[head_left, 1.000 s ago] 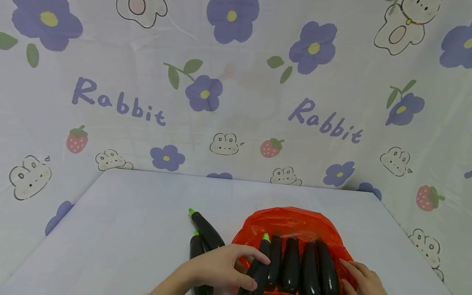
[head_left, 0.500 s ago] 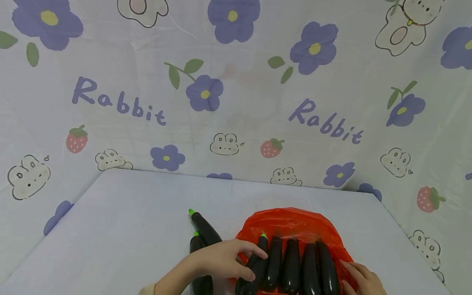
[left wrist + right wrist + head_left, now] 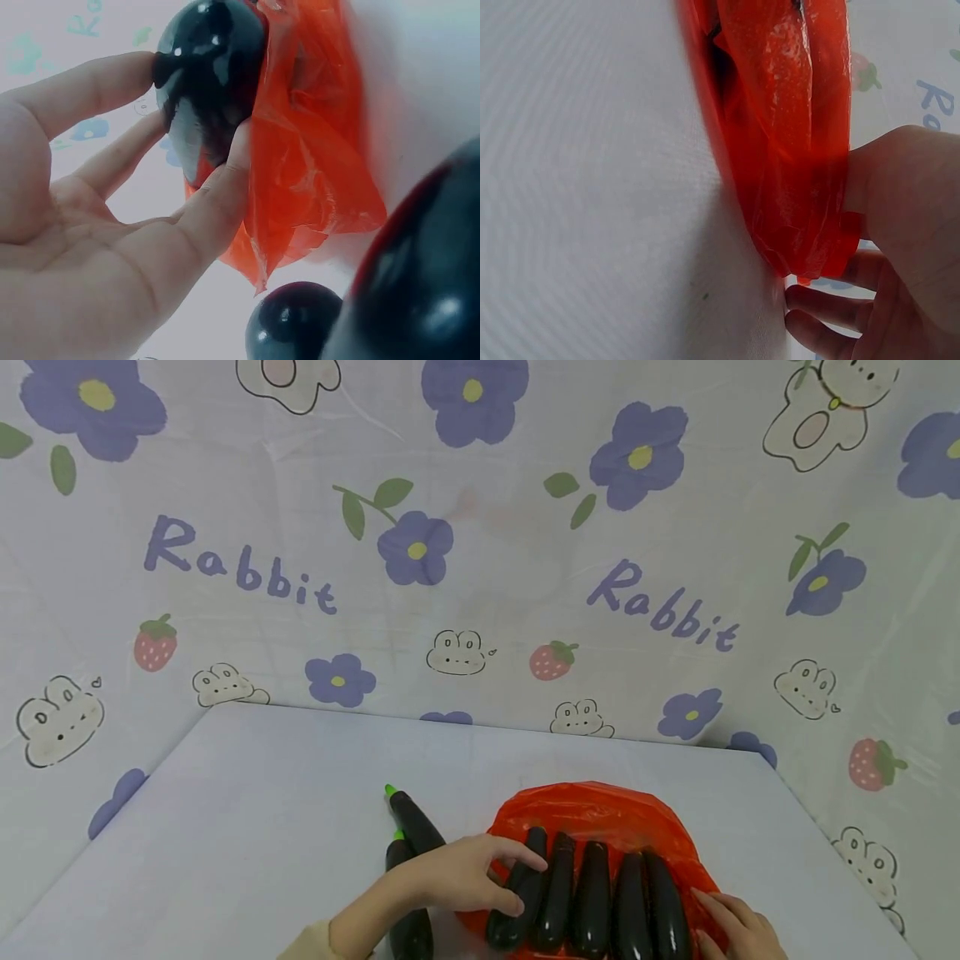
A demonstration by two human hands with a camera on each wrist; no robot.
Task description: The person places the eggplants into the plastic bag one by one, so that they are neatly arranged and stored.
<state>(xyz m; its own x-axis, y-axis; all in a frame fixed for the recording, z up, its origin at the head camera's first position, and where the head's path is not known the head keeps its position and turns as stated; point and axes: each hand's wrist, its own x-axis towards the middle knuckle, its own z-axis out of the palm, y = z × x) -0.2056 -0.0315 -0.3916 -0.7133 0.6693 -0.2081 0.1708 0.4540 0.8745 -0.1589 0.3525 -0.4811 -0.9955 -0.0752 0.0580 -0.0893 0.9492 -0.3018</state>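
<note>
In the head view, a dark glossy eggplant [image 3: 507,929] lies leftmost in a row of several eggplants [image 3: 592,902] in an orange-red plastic bag [image 3: 592,802]. My left hand [image 3: 468,877] holds this leftmost one between thumb and fingers. The left wrist view has the fingers around the rounded end of the eggplant [image 3: 214,75], beside a loose fold of the bag. On the bag's right side, my right hand [image 3: 738,927] grips the edge. Seen from the right wrist, the thumb of my right hand [image 3: 900,225] lies along the plastic, fingers partly hidden behind it.
Two more eggplants with bright green tips, one slanting [image 3: 416,822] and one nearer me [image 3: 411,935], lie left of the bag, partly behind my left arm. All rests on a white tabletop [image 3: 262,827]. A patterned cloth [image 3: 495,602] hangs behind.
The leftmost eggplant has slid away from me, further into the bag; its green tip no longer shows and its rounded near end does. My left hand moved slightly forward with it. The right hand stayed put.
</note>
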